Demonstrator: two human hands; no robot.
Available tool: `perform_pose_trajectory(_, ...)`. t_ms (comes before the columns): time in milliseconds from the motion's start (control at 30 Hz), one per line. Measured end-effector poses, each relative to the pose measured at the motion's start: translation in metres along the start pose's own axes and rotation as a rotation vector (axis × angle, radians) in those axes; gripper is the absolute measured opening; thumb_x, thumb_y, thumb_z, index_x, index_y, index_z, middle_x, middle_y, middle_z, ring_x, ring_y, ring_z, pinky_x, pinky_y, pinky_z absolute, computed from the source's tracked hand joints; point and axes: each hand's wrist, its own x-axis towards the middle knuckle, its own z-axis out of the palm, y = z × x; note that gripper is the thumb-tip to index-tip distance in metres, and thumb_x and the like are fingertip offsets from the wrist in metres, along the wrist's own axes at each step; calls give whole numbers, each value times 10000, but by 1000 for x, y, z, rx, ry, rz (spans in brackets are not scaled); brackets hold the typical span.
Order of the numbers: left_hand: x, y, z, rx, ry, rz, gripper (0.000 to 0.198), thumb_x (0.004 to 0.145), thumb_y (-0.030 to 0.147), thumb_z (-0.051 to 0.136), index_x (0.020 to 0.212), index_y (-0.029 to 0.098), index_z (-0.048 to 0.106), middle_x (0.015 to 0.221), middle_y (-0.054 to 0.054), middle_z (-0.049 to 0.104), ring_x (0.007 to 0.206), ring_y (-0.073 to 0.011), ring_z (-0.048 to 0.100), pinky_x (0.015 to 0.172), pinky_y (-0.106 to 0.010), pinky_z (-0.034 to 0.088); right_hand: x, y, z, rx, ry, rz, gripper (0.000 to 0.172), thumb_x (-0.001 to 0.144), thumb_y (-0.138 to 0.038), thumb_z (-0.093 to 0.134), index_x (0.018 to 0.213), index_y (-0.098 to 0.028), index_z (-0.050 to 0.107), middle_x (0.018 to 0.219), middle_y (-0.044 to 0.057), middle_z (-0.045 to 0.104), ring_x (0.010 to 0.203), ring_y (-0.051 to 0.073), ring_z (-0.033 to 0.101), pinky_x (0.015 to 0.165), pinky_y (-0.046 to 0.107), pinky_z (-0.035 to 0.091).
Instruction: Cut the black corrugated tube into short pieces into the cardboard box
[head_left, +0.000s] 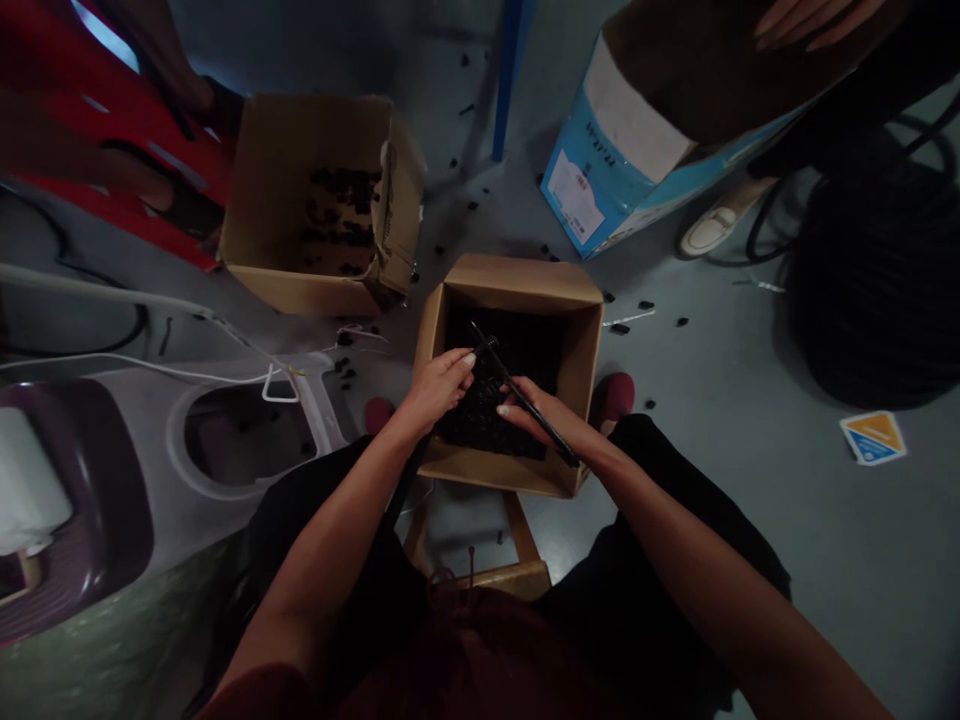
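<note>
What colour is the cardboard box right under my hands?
The cardboard box is brown; it shows best in the head view.

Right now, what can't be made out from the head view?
Head view: bottom of the nearest cardboard box, covered by dark contents.
Head view: lower end of the black strip below the left hand, lost against dark trousers.
Head view: rest of the co-worker's hand, cut off by the top edge.
Head view: fine print on the label of the blue box, too small.
</note>
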Motion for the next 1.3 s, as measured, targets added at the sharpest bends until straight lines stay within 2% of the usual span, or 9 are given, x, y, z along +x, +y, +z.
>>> perform_pose_trajectory(267,2,-5,-4,107,-45,34,435,858,349,497,1199,91,573,600,57,408,428,-33,303,405,-169,209,2,6,1,-56,5,-24,485,834,-448,564,1220,-171,464,1023,92,631,869,207,610,772,335,472)
perform_pose_trajectory(467,3,-6,-8,276,-105,121,464,835,413,496,1159,107,627,594,46,436,494,-59,329,480,-193,265,0,10,2,-173,60,-107,548,834,-506,549,1251,-166,444,1148,139,573,1031,267,564,870,396,449)
perform_pose_trajectory(633,3,-8,-8,326,-128,144,459,843,405,471,1155,111,635,611,39,446,525,-68,345,520,-202,293,-2,5,2,-318,104,-112,568,849,-521,525,1262,-140,442,1139,166,566,1068,303,532,870,404,437)
perform_pose_trajectory(867,3,-8,-7,338,-151,129,441,856,392,471,1141,98,635,589,45,426,513,-66,337,511,-198,284,-2,3,4,-304,100,-65,371,897,-412,476,1171,-163,487,1080,125,586,977,245,560,825,341,431)
perform_pose_trajectory(1100,5,-11,-8,215,-120,3,416,848,370,522,1152,101,614,604,46,443,453,-41,317,429,-176,228,0,0,4,-304,100,-51,200,864,-276,469,1041,-186,486,971,84,593,869,204,558,772,311,417)
perform_pose_trajectory(1300,6,-11,-8,191,-111,-34,326,862,323,515,1080,111,633,601,51,427,417,-22,307,395,-155,207,1,0,5,-302,80,-39,150,835,-229,460,982,-202,469,910,62,604,790,184,563,727,286,401)
